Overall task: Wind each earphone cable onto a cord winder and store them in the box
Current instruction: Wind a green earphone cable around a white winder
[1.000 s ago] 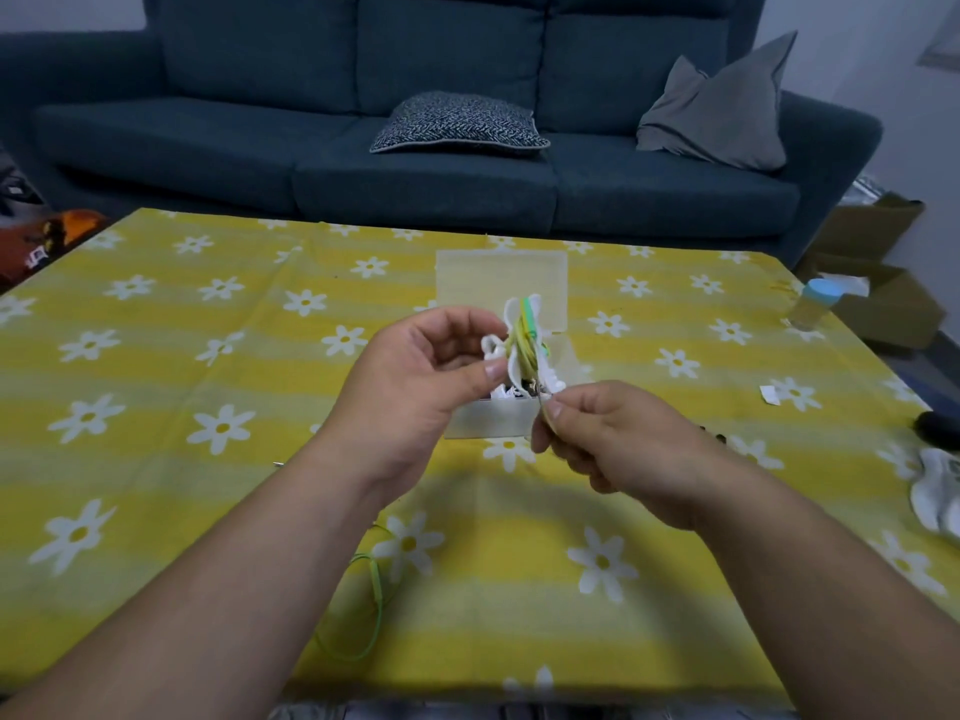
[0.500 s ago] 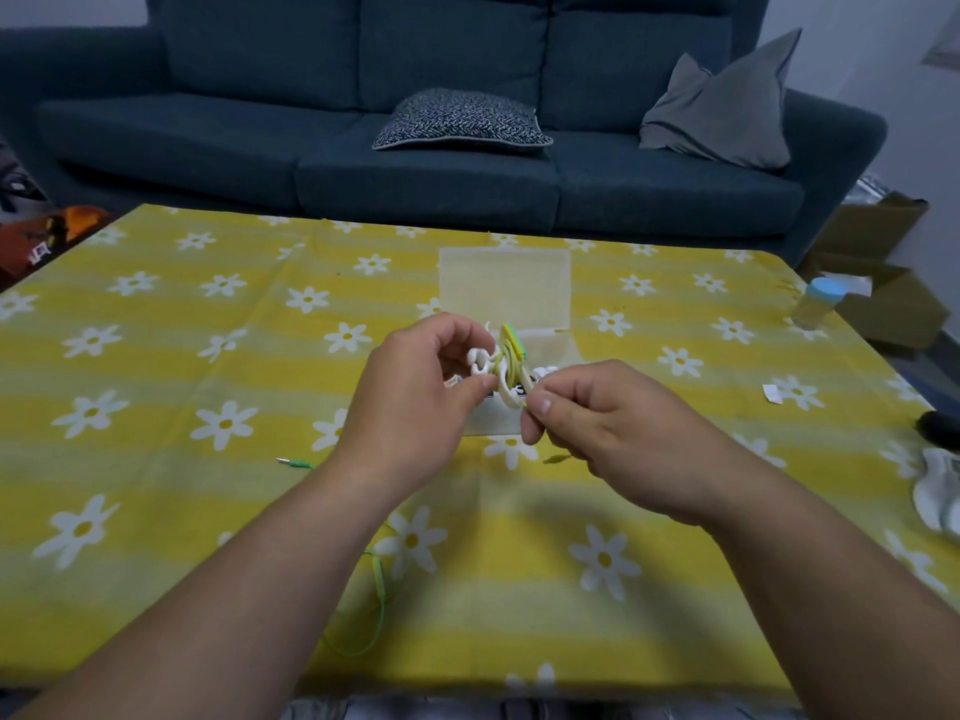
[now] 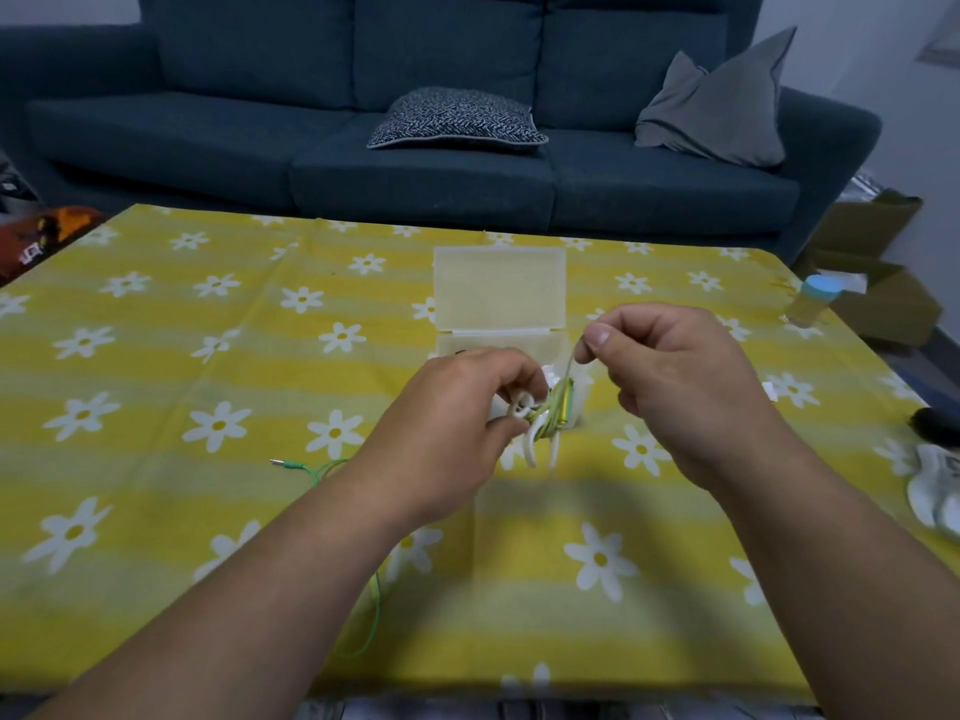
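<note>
My left hand grips a white cord winder with green earphone cable wound on it, just above the table. My right hand pinches a strand of that cable and holds it taut, up and to the right of the winder. The loose rest of the green cable trails under my left forearm, and its plug lies on the cloth to the left. The clear plastic box stands open behind my hands, its lid tipped back; my hands hide most of its tray.
A yellow tablecloth with white daisies covers the table. A small bottle with a blue cap stands at the far right edge. A white object and a dark one lie at the right edge. A blue sofa is behind.
My right hand has risen and moved right, pulling a strand of cable out from the winder. My left hand has lowered and turned the winder.
</note>
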### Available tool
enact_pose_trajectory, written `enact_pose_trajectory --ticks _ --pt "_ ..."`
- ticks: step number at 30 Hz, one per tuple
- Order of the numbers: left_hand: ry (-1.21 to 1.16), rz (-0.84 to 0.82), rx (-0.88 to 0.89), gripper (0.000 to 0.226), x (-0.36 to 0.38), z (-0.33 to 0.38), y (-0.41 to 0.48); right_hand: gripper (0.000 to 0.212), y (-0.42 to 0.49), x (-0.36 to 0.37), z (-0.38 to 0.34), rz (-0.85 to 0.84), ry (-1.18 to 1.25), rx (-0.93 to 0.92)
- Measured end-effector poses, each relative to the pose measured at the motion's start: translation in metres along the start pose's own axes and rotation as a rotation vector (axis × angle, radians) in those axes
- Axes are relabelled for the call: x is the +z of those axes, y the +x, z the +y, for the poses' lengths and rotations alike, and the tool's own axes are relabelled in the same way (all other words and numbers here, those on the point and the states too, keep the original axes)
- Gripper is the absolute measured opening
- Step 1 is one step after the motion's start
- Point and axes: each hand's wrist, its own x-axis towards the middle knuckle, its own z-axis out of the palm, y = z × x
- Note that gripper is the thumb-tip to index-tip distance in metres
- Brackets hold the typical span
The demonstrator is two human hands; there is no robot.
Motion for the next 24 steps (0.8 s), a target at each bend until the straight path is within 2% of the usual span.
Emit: enact_pose_trajectory --ticks 2,7,13,16,18,20,22,24 --pt "-0.014 0.029 -0.028 0.022 0.000 0.000 0.000 0.028 0.000 -0.002 -0.002 -0.010 0.057 -0.033" --pt "-0.041 0.021 -0.131 0.021 -0.002 -0.005 0.001 0.023 -0.007 0.000 -0.012 -0.192 0.123 -0.124" --pt "-0.043 -0.072 -0.031 0.021 -0.003 0.006 -0.002 0.028 0.000 0.000 0.000 0.026 0.010 -0.081" --pt "-0.036 -0.063 0.002 0.021 -0.004 0.006 -0.003 0.029 0.001 -0.001 0.005 0.055 -0.002 -0.082" --pt "-0.050 -0.031 -0.025 0.020 -0.002 0.004 -0.002 0.030 0.001 -0.001 0.002 0.035 0.072 -0.092" --pt "-0.137 0.027 -0.124 0.019 -0.001 -0.001 -0.001 0.025 -0.002 -0.002 -0.005 -0.082 0.219 -0.111" --pt "-0.310 0.085 -0.256 0.019 -0.001 -0.005 0.002 0.024 -0.004 -0.004 -0.009 -0.272 0.340 -0.094" --pt "-0.523 0.124 -0.393 0.017 -0.003 -0.006 0.004 0.025 -0.007 -0.005 -0.010 -0.463 0.348 -0.044"
